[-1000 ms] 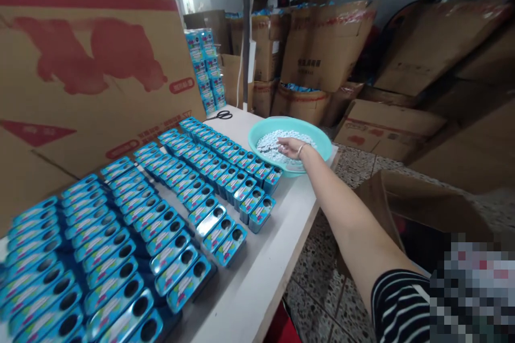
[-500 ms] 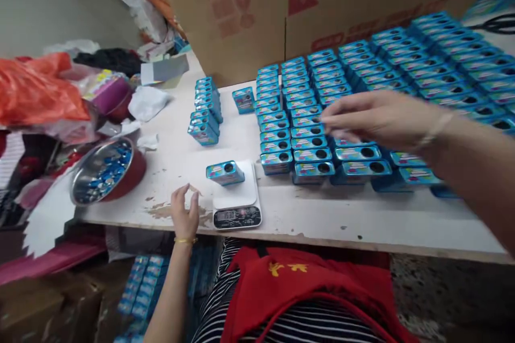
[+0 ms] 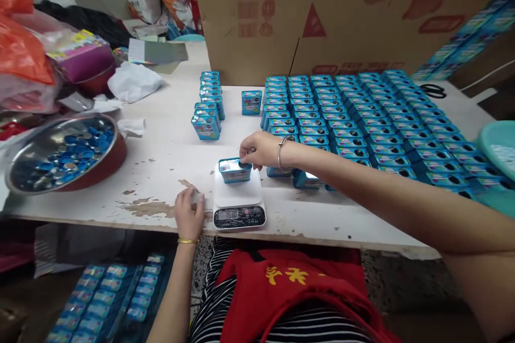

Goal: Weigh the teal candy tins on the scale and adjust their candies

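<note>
A blue tin (image 3: 235, 170) with a printed label stands on the white plate of a digital kitchen scale (image 3: 238, 195). My right hand (image 3: 259, 150) reaches in from the right, its fingertips pinched together over the right end of the tin's top, where the hole is. Whatever is between those fingers is hidden. My left hand (image 3: 190, 209) rests at the table's front edge, left of the scale, with thumb and bent fingers apart and nothing seen in it. Digits show on the scale's dark display.
Rows of similar tins (image 3: 350, 112) fill the right side of the table (image 3: 161, 118); a short row (image 3: 207, 123) and a single tin (image 3: 251, 103) stand further back. A metal bowl (image 3: 76, 155) of blue caps is at left, a turquoise basin (image 3: 494, 139) at right, a large carton (image 3: 257, 48) behind.
My right hand has moved left from above the tin rows to the tin on the scale. My left hand has stayed near the scale. The view has shifted.
</note>
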A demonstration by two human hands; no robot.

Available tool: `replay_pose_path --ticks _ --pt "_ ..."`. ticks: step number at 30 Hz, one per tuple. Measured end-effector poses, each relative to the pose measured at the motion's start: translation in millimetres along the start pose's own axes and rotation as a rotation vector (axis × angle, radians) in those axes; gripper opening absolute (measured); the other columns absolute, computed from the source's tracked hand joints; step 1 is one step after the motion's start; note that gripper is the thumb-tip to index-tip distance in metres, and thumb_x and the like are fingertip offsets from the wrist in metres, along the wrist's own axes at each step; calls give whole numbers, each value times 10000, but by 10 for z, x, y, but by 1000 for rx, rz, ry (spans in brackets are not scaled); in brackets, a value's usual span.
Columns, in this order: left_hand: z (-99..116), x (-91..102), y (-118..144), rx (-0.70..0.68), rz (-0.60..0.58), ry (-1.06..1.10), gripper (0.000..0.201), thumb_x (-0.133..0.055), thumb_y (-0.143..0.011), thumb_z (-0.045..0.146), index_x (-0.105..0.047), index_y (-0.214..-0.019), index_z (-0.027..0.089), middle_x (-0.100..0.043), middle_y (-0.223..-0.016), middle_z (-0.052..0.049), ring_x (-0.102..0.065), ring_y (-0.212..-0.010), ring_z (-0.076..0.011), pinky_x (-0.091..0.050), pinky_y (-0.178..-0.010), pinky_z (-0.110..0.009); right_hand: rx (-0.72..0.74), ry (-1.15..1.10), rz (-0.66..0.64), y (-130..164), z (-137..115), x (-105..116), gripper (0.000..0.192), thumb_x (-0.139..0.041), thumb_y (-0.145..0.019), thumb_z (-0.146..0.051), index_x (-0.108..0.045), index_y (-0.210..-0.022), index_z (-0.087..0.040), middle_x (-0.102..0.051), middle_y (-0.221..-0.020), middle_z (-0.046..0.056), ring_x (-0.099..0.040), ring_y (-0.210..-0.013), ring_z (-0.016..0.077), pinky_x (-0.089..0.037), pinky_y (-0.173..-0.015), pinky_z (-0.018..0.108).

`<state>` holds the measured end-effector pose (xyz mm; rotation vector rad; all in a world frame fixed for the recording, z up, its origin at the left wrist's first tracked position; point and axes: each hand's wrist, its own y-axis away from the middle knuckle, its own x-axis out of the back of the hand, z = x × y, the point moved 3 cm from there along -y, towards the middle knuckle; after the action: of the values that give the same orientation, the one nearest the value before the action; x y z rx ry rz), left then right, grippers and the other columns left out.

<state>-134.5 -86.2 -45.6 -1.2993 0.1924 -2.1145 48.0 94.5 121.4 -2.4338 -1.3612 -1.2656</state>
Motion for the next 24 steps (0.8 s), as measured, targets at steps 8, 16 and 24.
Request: replay_pose_path --ticks 8,16,24 --pt "-18 -12 15 -25 33 35 294 -505 -877 345 -608 -1040 124 -576 -1038 -126 -533 -1021 -228 -446 -929 -392 33 386 -3 -109 -59 -80 224 -666 -771 -155 -683 -992 -123 -691 -911 86 -629 -743 149 -425 -660 235" --pt "-14 -24 31 -37 37 40 287 -517 -877 336 -618 -1028 113 -581 -1031 -129 -538 -1019 -227 -451 -926 -392 59 399 36 -93 -130 -60 220 -627 -726 -29 -699 -918 -108 -670 -824 87 -607 -833 195 -409 -681 256" --pt "18 -40 49 -15 19 49 264 -523 -877 335 -630 -1002 128 -587 -1031 -119 -537 -1026 -216 -439 -931 -375 -76 -772 -55 355 386 -90 198 -663 -800 -313 -603 -817 -125 -564 -610 -2 -423 -443 42 -272 -396 179"
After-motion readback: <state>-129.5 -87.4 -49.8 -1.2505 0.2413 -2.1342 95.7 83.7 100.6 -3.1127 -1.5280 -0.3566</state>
